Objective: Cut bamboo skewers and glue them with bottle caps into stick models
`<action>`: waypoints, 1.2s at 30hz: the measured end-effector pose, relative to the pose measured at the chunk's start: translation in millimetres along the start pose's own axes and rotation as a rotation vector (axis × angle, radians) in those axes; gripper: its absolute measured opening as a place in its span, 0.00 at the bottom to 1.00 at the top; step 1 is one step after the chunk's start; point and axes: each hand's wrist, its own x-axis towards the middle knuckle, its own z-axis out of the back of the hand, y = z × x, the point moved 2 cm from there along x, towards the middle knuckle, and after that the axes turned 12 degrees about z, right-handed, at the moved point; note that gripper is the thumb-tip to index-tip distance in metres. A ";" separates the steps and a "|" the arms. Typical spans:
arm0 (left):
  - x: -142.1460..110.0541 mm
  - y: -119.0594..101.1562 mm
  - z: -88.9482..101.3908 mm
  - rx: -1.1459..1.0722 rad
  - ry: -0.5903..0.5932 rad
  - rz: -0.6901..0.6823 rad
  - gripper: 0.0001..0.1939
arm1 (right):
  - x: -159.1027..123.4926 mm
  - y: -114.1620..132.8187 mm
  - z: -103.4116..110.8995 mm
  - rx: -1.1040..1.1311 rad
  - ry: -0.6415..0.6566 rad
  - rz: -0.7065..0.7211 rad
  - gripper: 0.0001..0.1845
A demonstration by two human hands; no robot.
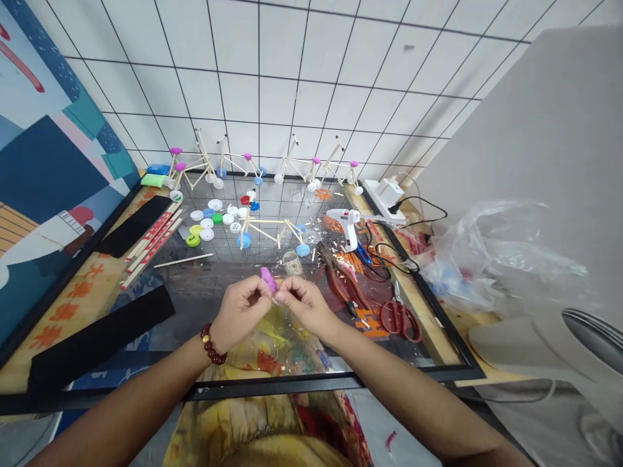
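A lump of purple modelling clay (269, 279) shows between my two hands above the glass tabletop. My left hand (243, 308), with a dark red bead bracelet at the wrist, pinches it from the left. From the other side my right hand (307, 307) pinches at its lower edge, fingertips nearly touching the left ones. Just beyond my hands stands a small stick bicycle (272, 224) with blue bottle-cap wheels and no purple seat on it. Several similar stick bicycles (292, 162) with purple seats line the wall. A small clear cup (292, 263) stands close behind my right hand.
Loose bottle caps (217, 217) and wrapped chopsticks (153, 243) lie to the left, near black strips (104, 334). On the right are a glue gun (346, 224), pliers (343, 279), red-handled scissors (402, 318), a power strip (384, 201) and plastic bags (496, 253).
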 end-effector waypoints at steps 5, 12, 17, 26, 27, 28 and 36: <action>-1.8 2.4 1.1 0.100 -0.098 0.005 0.11 | -4.5 10.4 -1.5 -0.326 0.079 0.303 0.10; -2.1 -4.3 1.0 0.220 -0.010 -0.066 0.13 | -7.3 10.5 3.0 -0.501 0.152 0.371 0.09; -6.7 -5.0 0.2 0.452 -0.069 -0.258 0.11 | -8.1 16.5 2.1 -0.735 0.235 0.402 0.06; -6.9 -11.2 -4.6 0.461 -0.107 -0.259 0.15 | -6.7 23.2 1.4 -0.752 0.153 0.389 0.09; -6.6 -10.9 -3.8 0.448 -0.106 -0.250 0.15 | -6.1 23.2 3.2 -0.728 0.118 0.365 0.10; -6.5 -10.3 -2.9 0.438 -0.106 -0.241 0.15 | -5.6 23.0 5.6 -0.704 0.077 0.335 0.11; -6.1 -10.2 6.7 0.435 -0.175 -0.434 0.05 | -2.0 18.2 21.4 -0.383 0.009 0.162 0.12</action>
